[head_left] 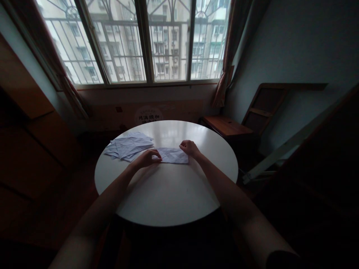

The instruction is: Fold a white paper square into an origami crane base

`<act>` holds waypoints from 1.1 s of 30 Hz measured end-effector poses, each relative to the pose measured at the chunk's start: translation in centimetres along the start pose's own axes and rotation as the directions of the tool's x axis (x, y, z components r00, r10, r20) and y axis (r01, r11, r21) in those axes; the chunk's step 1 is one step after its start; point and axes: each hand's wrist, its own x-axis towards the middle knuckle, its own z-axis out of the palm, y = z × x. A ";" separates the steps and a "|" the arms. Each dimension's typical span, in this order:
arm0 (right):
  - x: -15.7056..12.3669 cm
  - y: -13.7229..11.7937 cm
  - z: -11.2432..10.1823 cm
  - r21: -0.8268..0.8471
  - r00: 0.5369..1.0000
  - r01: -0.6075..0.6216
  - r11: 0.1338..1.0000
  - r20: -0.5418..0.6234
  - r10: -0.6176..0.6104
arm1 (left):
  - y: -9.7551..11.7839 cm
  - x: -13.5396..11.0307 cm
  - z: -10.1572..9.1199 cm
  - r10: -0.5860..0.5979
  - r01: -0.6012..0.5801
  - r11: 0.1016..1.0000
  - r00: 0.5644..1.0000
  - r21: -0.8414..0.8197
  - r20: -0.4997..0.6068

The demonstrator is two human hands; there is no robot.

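Note:
A creased, pale sheet of paper [174,155] lies on the white round table [168,194], longer across than deep, perhaps folded. At its left end, my left hand [147,157] has its thumb and fingers closed on the edge. My right hand [191,148] is curled with its fingers pinched at the upper right corner, and it covers that corner. Left of the sheet, just beyond my left hand, is a loose pile of similar wrinkled papers [127,145], overlapping at different angles.
Behind the table, a cardboard box [179,110] with printed characters stands under the barred window [168,48]. A wooden stool or bench [227,126] is at the back right, near a leaning wooden frame [265,106]. Dark cabinets [28,149] line the left.

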 end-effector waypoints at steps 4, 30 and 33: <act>-0.1 0.0 -0.1 0.041 0.998 0.023 0.999 0.057 -0.026 | -0.3 0.1 0.9 -0.006 0.006 1.000 1.000 -0.012 -0.005; -0.6 -0.2 2.1 0.031 0.956 0.177 0.984 0.234 -0.179 | -2.0 0.2 2.0 0.086 -0.086 0.996 0.996 -0.035 0.010; -0.6 -0.2 2.1 0.034 0.948 0.195 0.980 0.250 -0.197 | -1.7 0.2 1.9 0.081 -0.080 0.996 0.997 -0.029 0.013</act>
